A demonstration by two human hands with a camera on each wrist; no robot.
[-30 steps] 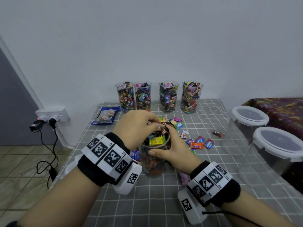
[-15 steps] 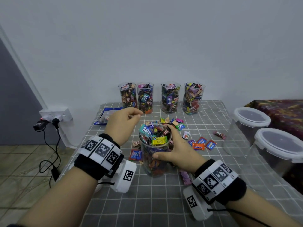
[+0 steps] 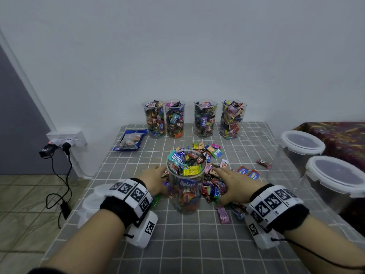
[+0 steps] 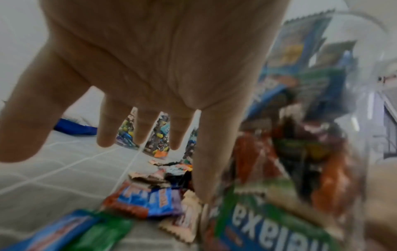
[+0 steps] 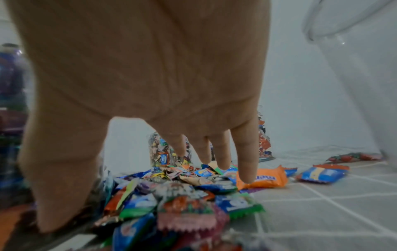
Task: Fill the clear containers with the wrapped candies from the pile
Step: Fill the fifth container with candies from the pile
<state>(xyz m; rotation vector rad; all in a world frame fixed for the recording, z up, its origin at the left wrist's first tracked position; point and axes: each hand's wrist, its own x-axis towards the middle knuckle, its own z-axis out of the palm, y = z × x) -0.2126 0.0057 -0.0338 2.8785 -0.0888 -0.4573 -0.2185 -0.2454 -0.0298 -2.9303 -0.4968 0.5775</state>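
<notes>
A clear container stands in the middle of the checked table, heaped with wrapped candies to its rim. Around its base lies the candy pile, spread mostly to the right and behind. My left hand is low at the container's left side, with its fingers spread over a few candies and nothing held. In the left wrist view this left hand has its thumb close to the container wall. My right hand hovers over the pile, fingers spread. The right wrist view shows the right hand pointing down at the pile, empty.
Several filled containers line the back edge by the wall. A blue snack bag lies back left. Two large lidded tubs stand at the right. Stray candies lie toward the tubs. A wall socket with cables is left of the table.
My left hand came off the container's top and dropped to the table on its left. My right hand let go of the container's side and moved out over the pile.
</notes>
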